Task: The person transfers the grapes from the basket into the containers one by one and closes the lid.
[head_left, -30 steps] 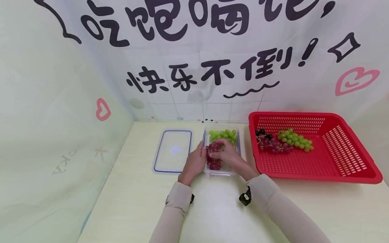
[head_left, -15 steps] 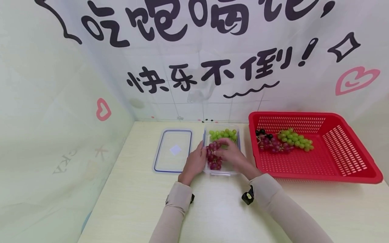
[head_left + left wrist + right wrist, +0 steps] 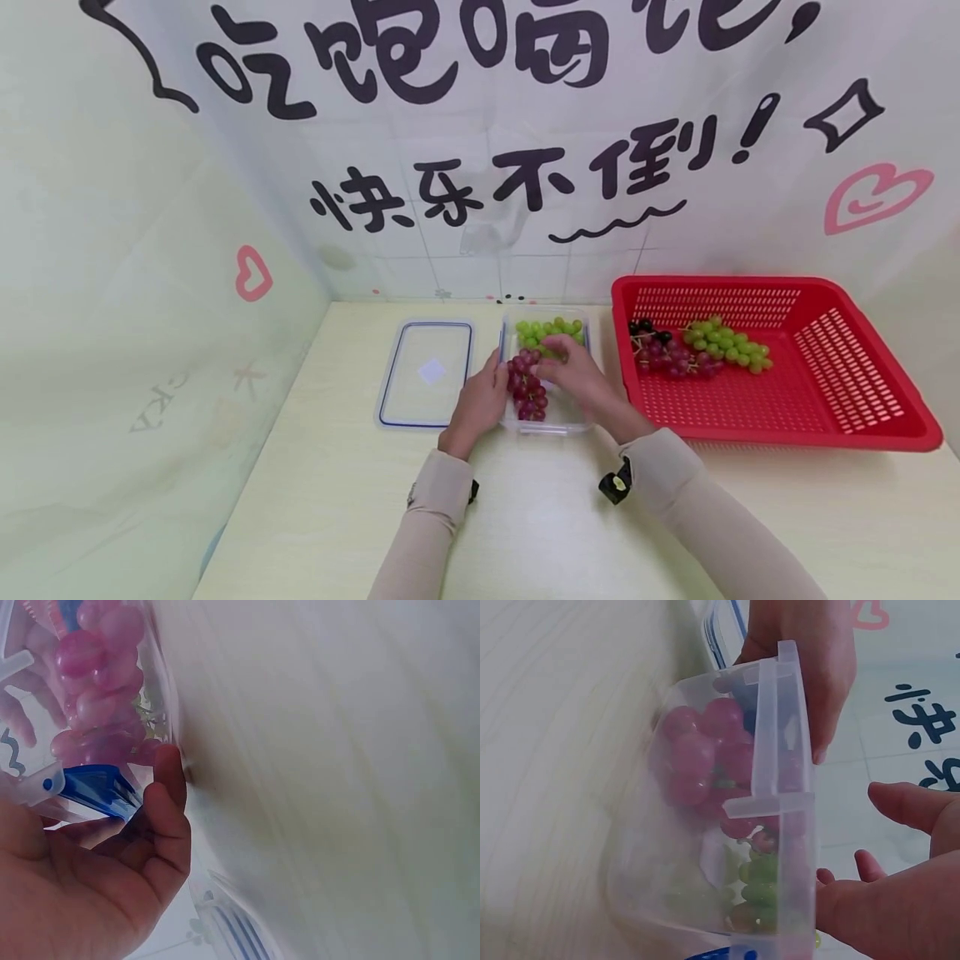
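Note:
A clear plastic food container [image 3: 551,428] stands on the table with its lid off. Red grapes [image 3: 527,390] lie along its left side, and green grapes [image 3: 551,328] fill the far end. My left hand [image 3: 480,398] grips the container's left wall; in the left wrist view its curled fingers [image 3: 171,825] are at the blue side clip [image 3: 101,787]. Over the container's right half is my right hand [image 3: 583,379], beside the red grapes. The right wrist view shows the right thumb [image 3: 907,802] apart from the fingers, nothing between them; some fingertips are hidden behind the container wall.
Left of the container lies a clear lid [image 3: 411,402] with a blue seal. At the right, a red basket [image 3: 757,414] holds black grapes [image 3: 647,327], more red grapes [image 3: 678,360] and a green bunch [image 3: 726,343]. A printed cloth [image 3: 480,275] hangs behind the table.
My right hand has moved slightly to the right, off the red grapes, and its fingers have let go of them. More of the bunch shows now. My left hand has stayed on the container.

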`<state>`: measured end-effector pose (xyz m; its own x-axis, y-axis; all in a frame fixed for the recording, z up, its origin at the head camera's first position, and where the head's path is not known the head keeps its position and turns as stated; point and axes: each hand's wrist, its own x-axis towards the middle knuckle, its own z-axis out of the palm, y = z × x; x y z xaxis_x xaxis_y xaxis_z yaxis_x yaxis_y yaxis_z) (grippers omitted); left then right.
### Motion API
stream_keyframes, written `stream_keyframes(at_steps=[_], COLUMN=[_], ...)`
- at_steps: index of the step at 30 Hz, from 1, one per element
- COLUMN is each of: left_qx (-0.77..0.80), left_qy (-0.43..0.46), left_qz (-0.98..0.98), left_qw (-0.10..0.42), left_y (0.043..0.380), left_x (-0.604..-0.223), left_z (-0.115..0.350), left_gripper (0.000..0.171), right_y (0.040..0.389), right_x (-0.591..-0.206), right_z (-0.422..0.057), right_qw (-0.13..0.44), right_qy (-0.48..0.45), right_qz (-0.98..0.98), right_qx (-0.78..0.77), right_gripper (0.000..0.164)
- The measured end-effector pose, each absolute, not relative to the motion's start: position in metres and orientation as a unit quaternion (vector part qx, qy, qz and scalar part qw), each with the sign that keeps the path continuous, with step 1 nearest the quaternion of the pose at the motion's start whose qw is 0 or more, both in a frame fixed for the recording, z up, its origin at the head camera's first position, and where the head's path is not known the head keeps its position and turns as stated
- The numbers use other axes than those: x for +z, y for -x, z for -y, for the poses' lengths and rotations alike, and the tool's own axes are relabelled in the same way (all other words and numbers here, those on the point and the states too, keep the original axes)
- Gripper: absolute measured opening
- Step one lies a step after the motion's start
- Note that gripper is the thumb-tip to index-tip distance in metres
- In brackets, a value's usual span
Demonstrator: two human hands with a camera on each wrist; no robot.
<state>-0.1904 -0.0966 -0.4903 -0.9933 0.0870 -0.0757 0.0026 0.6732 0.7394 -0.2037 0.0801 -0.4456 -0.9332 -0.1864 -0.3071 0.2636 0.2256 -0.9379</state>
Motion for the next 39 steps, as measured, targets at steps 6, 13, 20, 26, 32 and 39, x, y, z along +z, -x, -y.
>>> stream_keyframes(at_steps=[6,13,20,26,32,39], left_qx=[0.405,0.410,0.412,0.414,0.414,0.421], left_qy=[-0.027,-0.025,-0.023,-0.028,-0.027,-0.026], left_qz=[-0.913,-0.910,-0.909,-0.908,-0.908,-0.905], left_qw=[0.051,0.052,0.056,0.053,0.058,0.063], left_y=[0.190,0.190,0.190,0.190,0.191,0.190], left_x=[-0.490,-0.490,-0.491,-0.491,-0.491,-0.491], left_z=[0.096,0.097,0.097,0.097,0.097,0.097], left_gripper=[0.054,0.057,0.056,0.056,0.054,0.054], right_y=[0.204,0.206,0.211,0.219,0.226,0.229], right_x=[-0.435,-0.420,-0.404,-0.395,-0.386,-0.384], right_z=[-0.084,-0.092,-0.110,-0.134,-0.160,-0.183], right_qw=[0.172,0.159,0.148,0.129,0.112,0.114], right_qy=[-0.026,-0.011,-0.013,-0.017,-0.053,-0.070], right_qz=[-0.770,-0.772,-0.777,-0.794,-0.815,-0.812], right_qx=[-0.615,-0.615,-0.611,-0.593,-0.567,-0.569], right_gripper=[0.052,0.052,0.051,0.053,0.063,0.068])
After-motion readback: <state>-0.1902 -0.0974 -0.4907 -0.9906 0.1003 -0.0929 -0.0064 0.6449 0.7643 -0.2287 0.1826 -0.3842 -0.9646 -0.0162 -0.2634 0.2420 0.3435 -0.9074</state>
